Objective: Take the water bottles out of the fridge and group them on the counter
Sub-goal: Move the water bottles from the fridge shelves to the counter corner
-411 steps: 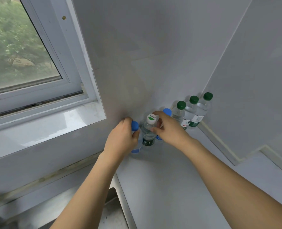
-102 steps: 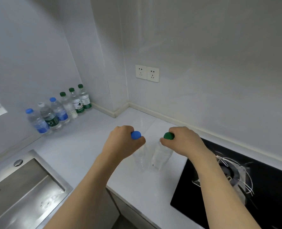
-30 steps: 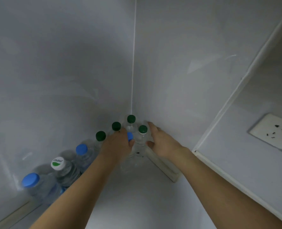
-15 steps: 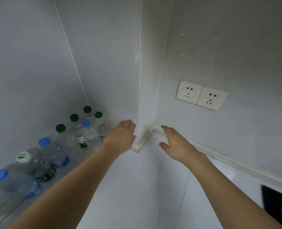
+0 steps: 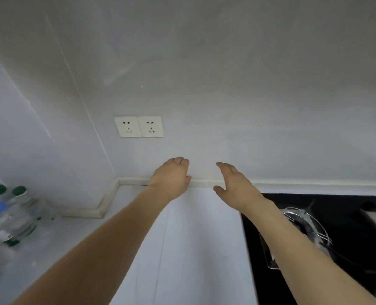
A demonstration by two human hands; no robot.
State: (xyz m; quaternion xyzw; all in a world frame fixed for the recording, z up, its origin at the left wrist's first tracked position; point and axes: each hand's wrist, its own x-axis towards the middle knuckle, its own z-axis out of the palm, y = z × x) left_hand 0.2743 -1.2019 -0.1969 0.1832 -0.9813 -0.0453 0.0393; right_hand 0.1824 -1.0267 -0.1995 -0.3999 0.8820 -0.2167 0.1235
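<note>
Plastic water bottles (image 5: pixel 11 216) stand grouped on the counter (image 5: pixel 193 249); left hand (image 5: pixel 171 179) and right hand (image 5: pixel 235 188) hold nothing, fingers loose; fridge unseen, so maybe more remain.

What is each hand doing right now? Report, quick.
Left hand: open, fingers relaxed, holding nothing.
Right hand: open, fingers extended, holding nothing.

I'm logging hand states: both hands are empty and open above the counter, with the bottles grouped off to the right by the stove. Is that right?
Not quite. In the head view the left hand and right hand are indeed open and empty, but the bottles stand at the far left; the stove is on the right.
</note>
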